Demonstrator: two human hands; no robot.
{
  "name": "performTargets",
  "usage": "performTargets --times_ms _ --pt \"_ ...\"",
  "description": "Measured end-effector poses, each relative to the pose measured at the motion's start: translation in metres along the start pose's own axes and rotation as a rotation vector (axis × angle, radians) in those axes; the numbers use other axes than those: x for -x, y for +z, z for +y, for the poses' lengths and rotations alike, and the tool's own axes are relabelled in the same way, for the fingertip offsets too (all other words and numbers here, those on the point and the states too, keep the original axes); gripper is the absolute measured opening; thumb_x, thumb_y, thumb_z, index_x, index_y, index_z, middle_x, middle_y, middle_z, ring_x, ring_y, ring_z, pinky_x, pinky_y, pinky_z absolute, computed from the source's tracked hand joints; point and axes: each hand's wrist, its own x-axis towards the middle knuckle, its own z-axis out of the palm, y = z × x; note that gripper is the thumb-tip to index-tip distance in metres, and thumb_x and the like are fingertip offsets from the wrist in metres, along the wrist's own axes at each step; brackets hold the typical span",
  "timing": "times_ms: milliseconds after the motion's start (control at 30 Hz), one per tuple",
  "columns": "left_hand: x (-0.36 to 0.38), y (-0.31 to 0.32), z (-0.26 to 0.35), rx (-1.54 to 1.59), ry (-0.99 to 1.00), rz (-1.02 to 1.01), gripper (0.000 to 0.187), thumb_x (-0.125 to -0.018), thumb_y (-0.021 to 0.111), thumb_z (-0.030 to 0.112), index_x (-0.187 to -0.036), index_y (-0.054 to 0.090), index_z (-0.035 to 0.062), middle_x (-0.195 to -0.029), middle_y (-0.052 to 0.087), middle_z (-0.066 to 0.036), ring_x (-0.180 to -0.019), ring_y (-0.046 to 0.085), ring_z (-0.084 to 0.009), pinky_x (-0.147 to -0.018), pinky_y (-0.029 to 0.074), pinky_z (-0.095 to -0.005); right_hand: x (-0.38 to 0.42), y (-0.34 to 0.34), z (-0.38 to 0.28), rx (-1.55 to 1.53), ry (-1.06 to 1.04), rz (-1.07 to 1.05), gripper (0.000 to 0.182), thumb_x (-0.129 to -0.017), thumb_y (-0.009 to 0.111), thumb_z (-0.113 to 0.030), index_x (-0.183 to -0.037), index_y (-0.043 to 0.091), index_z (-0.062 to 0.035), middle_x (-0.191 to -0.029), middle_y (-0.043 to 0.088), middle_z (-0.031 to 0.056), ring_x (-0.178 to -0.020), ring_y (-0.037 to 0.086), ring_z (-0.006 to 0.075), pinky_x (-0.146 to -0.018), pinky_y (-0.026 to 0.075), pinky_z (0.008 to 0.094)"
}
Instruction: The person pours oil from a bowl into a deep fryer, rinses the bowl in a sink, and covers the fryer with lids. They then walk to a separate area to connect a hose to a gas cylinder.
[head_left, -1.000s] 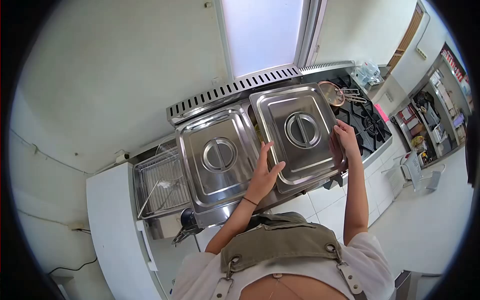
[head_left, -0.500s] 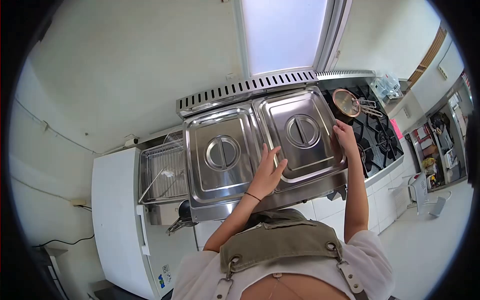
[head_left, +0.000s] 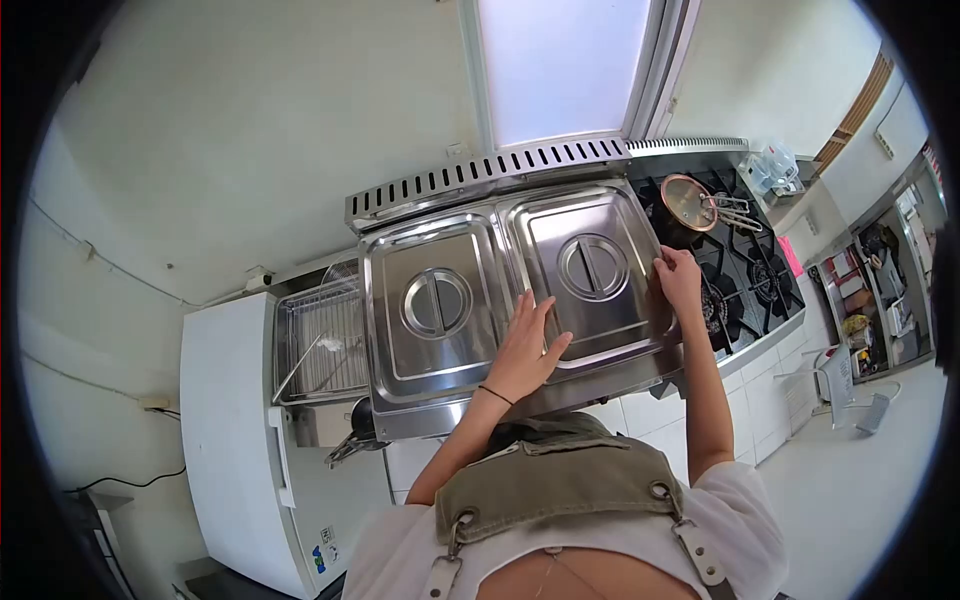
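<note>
Two rectangular stainless-steel lids lie side by side on a steel counter unit, each with a round recess and a bar handle in its middle. My right hand (head_left: 679,283) has its fingers closed around the right edge of the right lid (head_left: 625,215). Fingers spread, my left hand (head_left: 527,345) lies over the seam where the right lid meets the left lid (head_left: 400,355). It touches the near left part of the right lid. What is under the lids is hidden.
Right of the unit is a black gas stove (head_left: 735,295) with a glass-lidded pot (head_left: 688,205). A wire-rack basin (head_left: 320,350) sits left, beside a white appliance (head_left: 230,430). A black pan (head_left: 362,420) is by the unit's front left corner. A slotted steel backsplash (head_left: 490,175) runs behind.
The right lid has shifted slightly toward me and to the left, with my right hand on its edge. My left hand keeps its spread pose. The view has moved a little.
</note>
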Motion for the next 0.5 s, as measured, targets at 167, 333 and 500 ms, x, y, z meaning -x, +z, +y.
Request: performTargets --times_ms 167,333,500 --pt "0.009 -0.010 0.006 0.043 0.000 -0.082 0.059 -0.089 0.048 0.041 -0.133 0.031 0.0046 -0.140 0.019 -0.031 -0.133 0.013 -0.0415 -0.107 0.018 -0.0437 0.003 0.010 0.012 0.002 -0.033 0.072 0.028 -0.071 0.065 -0.012 -0.097 0.064 -0.0008 -0.076 0.056 0.0140 -0.072 0.056 0.0281 -0.066 0.045 0.0362" --pt "0.019 -0.009 0.006 0.114 -0.017 -0.126 0.057 -0.090 0.049 0.038 -0.133 0.031 0.0047 -0.142 0.021 -0.025 -0.135 0.012 -0.0358 -0.107 0.019 -0.0413 0.005 0.007 0.003 0.059 -0.038 0.030 0.029 -0.071 0.065 -0.011 -0.098 0.063 0.0004 -0.081 0.056 0.0144 -0.075 0.056 0.0291 -0.068 0.045 0.0364" --pt "0.028 -0.007 0.011 0.130 0.011 -0.156 0.057 -0.089 0.051 0.036 -0.133 0.031 0.0046 -0.141 0.023 -0.024 -0.135 0.014 -0.0350 -0.107 0.020 -0.0403 0.017 0.011 -0.006 0.173 -0.170 0.134 0.030 -0.073 0.063 -0.010 -0.102 0.060 -0.0019 -0.091 0.054 0.0151 -0.085 0.054 0.0315 -0.074 0.045 0.0380"
